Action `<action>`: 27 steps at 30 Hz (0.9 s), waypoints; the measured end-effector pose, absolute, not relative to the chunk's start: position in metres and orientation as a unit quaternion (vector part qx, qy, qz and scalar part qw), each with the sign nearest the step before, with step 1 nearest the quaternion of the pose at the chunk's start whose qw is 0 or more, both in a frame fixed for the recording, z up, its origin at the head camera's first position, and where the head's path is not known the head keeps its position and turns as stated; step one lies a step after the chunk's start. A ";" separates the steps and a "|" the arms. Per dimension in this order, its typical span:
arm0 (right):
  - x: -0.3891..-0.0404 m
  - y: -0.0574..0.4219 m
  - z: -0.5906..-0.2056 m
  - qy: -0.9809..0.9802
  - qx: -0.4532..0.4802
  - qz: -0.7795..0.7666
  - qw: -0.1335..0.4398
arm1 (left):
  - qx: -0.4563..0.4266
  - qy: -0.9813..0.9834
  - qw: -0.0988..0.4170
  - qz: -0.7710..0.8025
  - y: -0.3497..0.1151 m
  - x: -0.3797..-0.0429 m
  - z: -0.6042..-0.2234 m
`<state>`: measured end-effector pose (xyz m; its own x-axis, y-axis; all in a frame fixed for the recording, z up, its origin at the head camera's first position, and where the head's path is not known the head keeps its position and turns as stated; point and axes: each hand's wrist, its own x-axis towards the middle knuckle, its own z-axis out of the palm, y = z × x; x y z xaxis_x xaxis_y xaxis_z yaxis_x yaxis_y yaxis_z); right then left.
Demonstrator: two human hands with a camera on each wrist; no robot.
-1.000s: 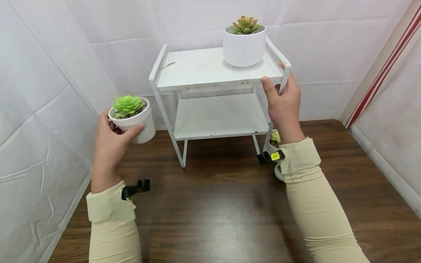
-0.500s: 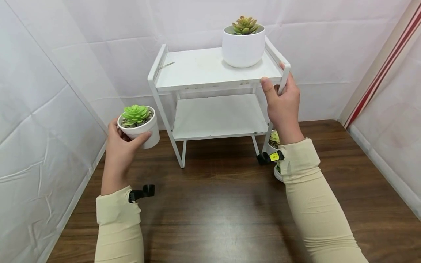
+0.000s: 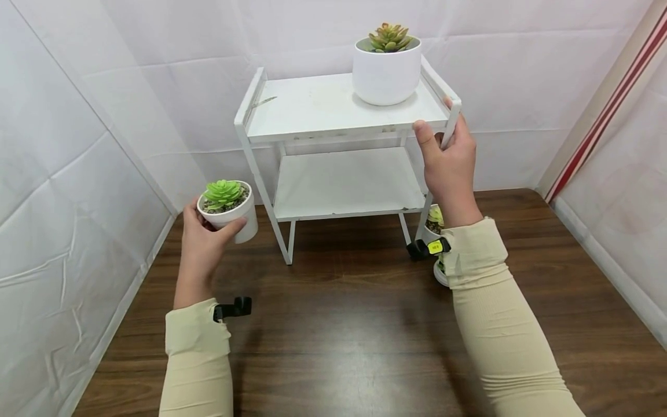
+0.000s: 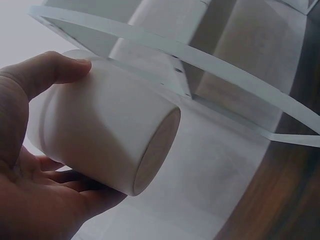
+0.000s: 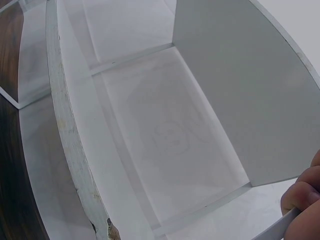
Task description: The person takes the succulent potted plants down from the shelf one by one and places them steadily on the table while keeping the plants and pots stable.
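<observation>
My left hand (image 3: pixel 200 249) grips a small white pot (image 3: pixel 245 223) holding a bright green succulent (image 3: pixel 223 194). It hangs in the air just left of the shelf; in the left wrist view the thumb and fingers wrap the pot (image 4: pixel 110 120), its flat base showing. With my right hand (image 3: pixel 450 159) I hold the front right upright of a white two-tier shelf (image 3: pixel 307 110), thumb on the top board's front edge. On the top tier, toward the right, stands a larger white pot (image 3: pixel 387 78) with a reddish-green succulent (image 3: pixel 389 38). In the right wrist view, curled fingers (image 5: pixel 302 197) show at the frame's edge.
Behind my right wrist, a potted succulent (image 3: pixel 434 220) and another small white pot (image 3: pixel 441 273) sit on the brown wooden table (image 3: pixel 339 330), both partly hidden. White cloth walls (image 3: pixel 172 75) enclose the back and sides. The shelf's lower board (image 3: pixel 349 182) lies under the top tier.
My left hand has moved right and down with the succulent pot, closer to the shelf's left leg. The right hand keeps its hold on the shelf, which stays in place.
</observation>
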<state>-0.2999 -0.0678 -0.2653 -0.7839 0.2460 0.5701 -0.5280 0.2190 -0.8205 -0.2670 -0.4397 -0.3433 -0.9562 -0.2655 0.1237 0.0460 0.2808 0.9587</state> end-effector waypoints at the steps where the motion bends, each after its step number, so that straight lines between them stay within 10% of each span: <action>1: -0.300 -0.068 -0.265 -0.715 0.100 0.617 0.313 | 0.069 -0.788 0.132 -0.597 -0.439 -0.267 -0.346; 27: -0.299 -0.068 -0.263 -0.714 0.094 0.624 0.304 | 0.112 -0.814 0.089 -0.564 -0.439 -0.284 -0.410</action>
<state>-0.2989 -0.0684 -0.2627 -0.7969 0.2457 0.5518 -0.5139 0.2044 -0.8332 -0.2841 -0.4392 -0.4104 -0.9591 -0.2823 0.0197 -0.0807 0.3398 0.9370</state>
